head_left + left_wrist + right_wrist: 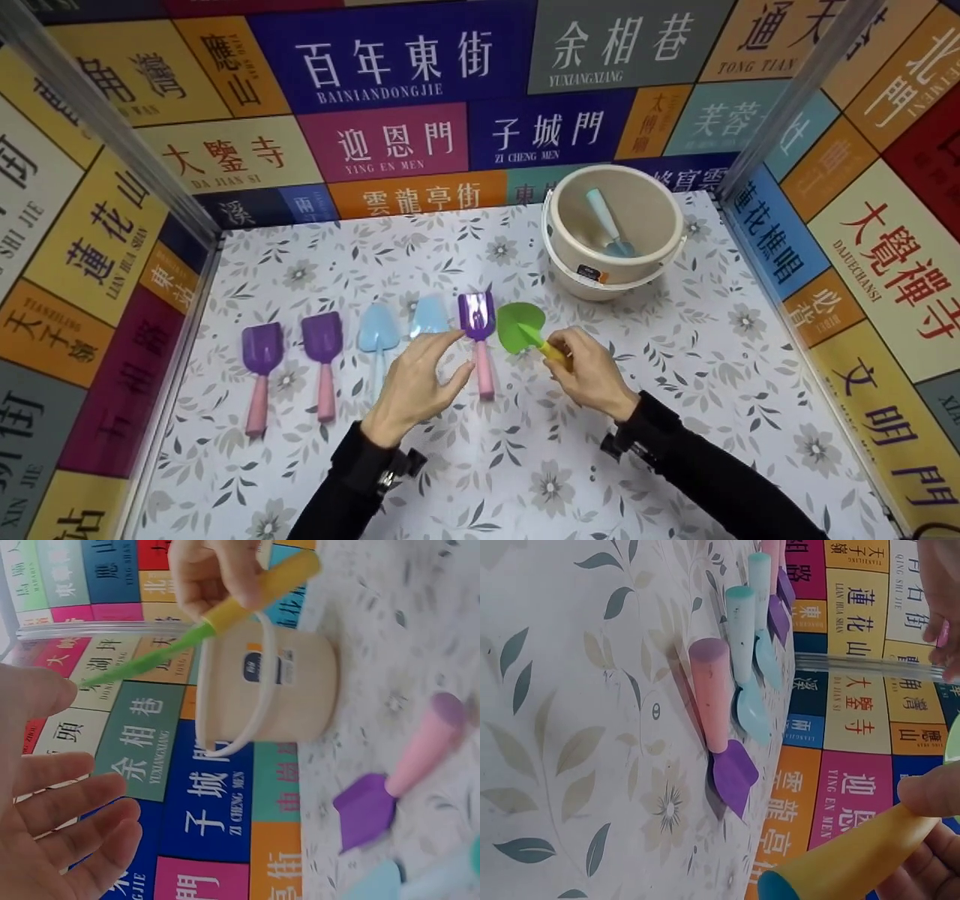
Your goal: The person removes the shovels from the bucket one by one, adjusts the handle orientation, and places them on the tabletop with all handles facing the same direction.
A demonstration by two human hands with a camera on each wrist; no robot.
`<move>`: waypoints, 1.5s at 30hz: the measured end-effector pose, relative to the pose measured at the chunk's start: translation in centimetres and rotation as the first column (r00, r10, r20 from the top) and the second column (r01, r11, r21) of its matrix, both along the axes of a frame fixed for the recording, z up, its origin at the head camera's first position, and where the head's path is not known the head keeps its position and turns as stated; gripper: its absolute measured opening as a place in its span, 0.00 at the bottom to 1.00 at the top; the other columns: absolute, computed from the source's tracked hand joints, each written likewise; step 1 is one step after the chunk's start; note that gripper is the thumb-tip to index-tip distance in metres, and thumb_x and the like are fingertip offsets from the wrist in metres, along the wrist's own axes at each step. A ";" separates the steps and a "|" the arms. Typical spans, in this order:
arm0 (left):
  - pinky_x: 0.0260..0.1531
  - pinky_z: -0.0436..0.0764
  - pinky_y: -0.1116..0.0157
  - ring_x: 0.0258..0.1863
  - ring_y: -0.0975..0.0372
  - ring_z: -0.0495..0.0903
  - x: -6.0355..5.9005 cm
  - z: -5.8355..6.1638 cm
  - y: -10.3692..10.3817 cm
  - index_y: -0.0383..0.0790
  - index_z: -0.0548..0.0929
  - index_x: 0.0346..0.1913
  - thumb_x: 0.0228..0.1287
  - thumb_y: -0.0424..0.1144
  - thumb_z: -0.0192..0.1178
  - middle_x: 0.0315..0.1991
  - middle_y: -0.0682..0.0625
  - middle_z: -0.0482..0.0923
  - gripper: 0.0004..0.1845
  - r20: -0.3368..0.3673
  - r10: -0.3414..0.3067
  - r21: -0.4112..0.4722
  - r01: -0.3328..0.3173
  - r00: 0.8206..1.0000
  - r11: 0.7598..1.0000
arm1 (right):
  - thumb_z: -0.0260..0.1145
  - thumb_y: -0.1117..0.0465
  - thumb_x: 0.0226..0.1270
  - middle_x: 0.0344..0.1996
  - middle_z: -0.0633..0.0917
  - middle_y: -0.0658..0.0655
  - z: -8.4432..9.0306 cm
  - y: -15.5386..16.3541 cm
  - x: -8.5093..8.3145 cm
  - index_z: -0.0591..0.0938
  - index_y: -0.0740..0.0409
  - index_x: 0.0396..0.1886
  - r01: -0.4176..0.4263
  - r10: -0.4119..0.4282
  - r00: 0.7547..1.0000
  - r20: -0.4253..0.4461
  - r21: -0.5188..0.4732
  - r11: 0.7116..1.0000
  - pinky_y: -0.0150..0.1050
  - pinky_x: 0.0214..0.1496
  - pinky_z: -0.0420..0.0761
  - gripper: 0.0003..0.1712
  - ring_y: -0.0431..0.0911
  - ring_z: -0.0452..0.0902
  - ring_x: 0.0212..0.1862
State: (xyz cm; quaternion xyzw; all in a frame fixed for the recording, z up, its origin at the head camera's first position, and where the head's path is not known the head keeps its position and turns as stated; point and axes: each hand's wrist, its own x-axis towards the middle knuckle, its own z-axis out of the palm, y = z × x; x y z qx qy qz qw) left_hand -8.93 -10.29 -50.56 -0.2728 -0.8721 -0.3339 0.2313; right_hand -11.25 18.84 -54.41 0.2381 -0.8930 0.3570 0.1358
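A green shovel (523,327) with a yellow handle is held by the right hand (592,373), whose fingers are curled round the handle. Its rounded blade is bright green and glossy, and a narrow green neck runs into the handle, which widens toward its end. The shovel is held just above the table (675,390), at the right end of a row of shovels and just beside a purple shovel (478,330) with a pink handle. In the left wrist view the shovel (225,615) is seen edge-on, in front of the bucket (262,690).

The left hand (416,382) is held over the row with its fingers straight and slightly spread; nothing is gripped by it. Its fingertips lie over the handle of a pale blue shovel (430,315).

Most of the yellow handle is covered by the right hand in the head view, and in the right wrist view only the handle's end (847,862) is seen, blurred and cut off by the frame edge. The pale blue shovel's handle is hidden under the left hand. A teal shovel (609,225) stands inside the bucket (615,225), its blade partly hidden by the wall. The label on the bucket is too small to be read.
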 end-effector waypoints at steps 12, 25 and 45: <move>0.51 0.87 0.56 0.48 0.50 0.86 1.9 -3.4 -4.2 0.32 0.85 0.56 0.57 0.44 0.75 0.48 0.41 0.88 0.27 -0.144 0.117 -0.183 -0.143 0.983 0.973 | 0.75 0.72 0.59 0.35 0.83 0.57 0.6 1.1 -0.2 0.81 0.64 0.43 0.071 -0.066 0.989 0.133 -0.032 0.997 0.37 0.34 0.84 0.14 0.47 0.80 0.32; 0.48 0.87 0.52 0.46 0.47 0.85 3.5 -6.0 -7.8 0.30 0.84 0.56 0.54 0.42 0.76 0.48 0.37 0.87 0.27 -0.119 0.208 -0.233 -0.231 0.971 0.945 | 0.74 0.72 0.60 0.34 0.85 0.61 1.2 1.5 -1.9 0.82 0.69 0.44 0.142 -0.122 0.966 0.227 -0.075 0.987 0.38 0.38 0.84 0.14 0.49 0.81 0.34; 0.45 0.87 0.52 0.44 0.48 0.86 4.7 -7.6 -8.9 0.31 0.87 0.52 0.52 0.38 0.76 0.45 0.39 0.89 0.24 -0.130 0.244 -0.148 -0.262 0.961 0.954 | 0.69 0.63 0.66 0.39 0.82 0.56 -2.0 -0.6 -7.4 0.81 0.66 0.48 0.337 -0.222 0.622 0.751 -0.001 0.942 0.29 0.38 0.79 0.15 0.44 0.78 0.38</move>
